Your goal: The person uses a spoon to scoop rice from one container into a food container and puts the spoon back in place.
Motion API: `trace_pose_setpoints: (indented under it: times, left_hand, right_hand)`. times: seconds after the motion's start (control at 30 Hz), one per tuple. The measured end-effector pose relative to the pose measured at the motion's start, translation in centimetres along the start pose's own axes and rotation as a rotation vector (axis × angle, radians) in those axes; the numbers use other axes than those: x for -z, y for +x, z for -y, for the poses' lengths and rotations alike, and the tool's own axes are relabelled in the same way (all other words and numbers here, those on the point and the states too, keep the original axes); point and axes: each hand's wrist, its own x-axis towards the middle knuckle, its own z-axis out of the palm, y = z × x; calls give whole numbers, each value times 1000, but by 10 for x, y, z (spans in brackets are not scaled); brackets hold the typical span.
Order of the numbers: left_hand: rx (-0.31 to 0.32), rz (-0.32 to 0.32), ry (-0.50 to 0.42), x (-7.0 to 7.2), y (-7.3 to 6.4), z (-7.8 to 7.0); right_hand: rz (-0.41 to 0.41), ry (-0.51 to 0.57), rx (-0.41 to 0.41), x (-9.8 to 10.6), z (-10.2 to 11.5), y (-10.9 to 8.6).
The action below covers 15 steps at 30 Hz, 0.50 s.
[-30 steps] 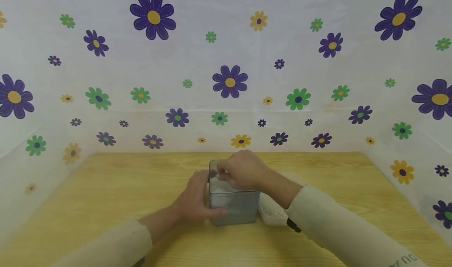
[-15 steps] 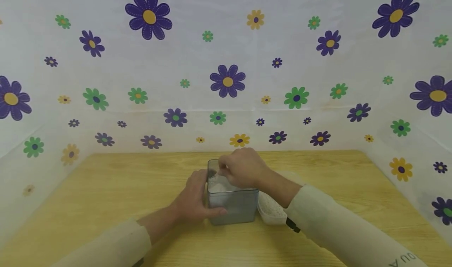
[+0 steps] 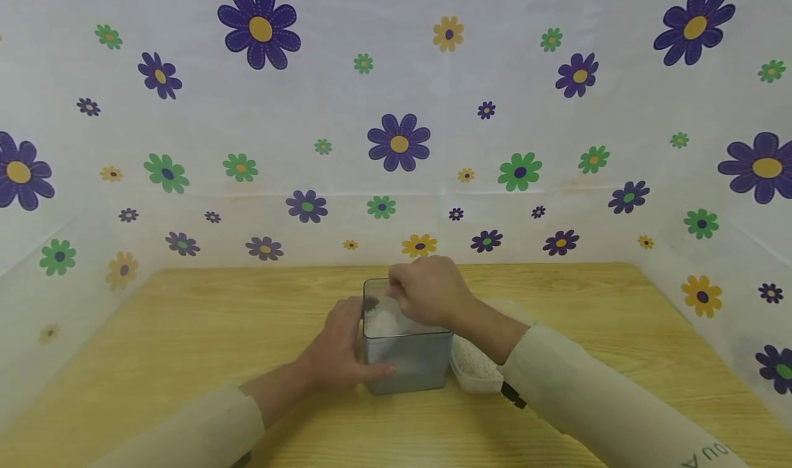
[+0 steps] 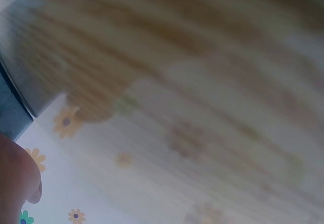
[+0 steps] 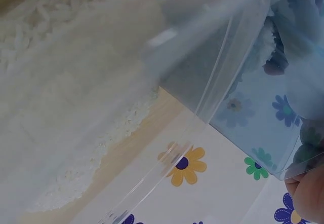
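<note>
Grey-clear plastic box [image 3: 408, 366], wood-grain table's far edge [image 3: 247, 281] beyond — stiff-looking; our left hand [image 3: 337, 350] grips surest corner; right hand's [image 3: 431, 291] grip unclear.

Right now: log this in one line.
left grip: against clear bin; right grip: curled at bin mouth, hold unclear; rice tub: right of bin

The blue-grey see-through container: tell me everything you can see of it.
The blue-grey see-through boxy container looks like plastic, with flat walls and a thin darker rim round an open top. It stands upright on the yellow wood-grain table, with white contents inside. The bare left hand rests against its left side and near face. The bare right hand is at the opening; whether it touches the rim is unclear. A whitish bowl of white grains sits close on its right.
</note>
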Motion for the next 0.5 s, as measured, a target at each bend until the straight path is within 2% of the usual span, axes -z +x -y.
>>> trace_pose_setpoints:
  times: [0.5]
  left_hand:
    - [17, 4, -2, -1, 0, 1]
  right_hand:
    - [-65, -16, -7, -1, 0, -1]
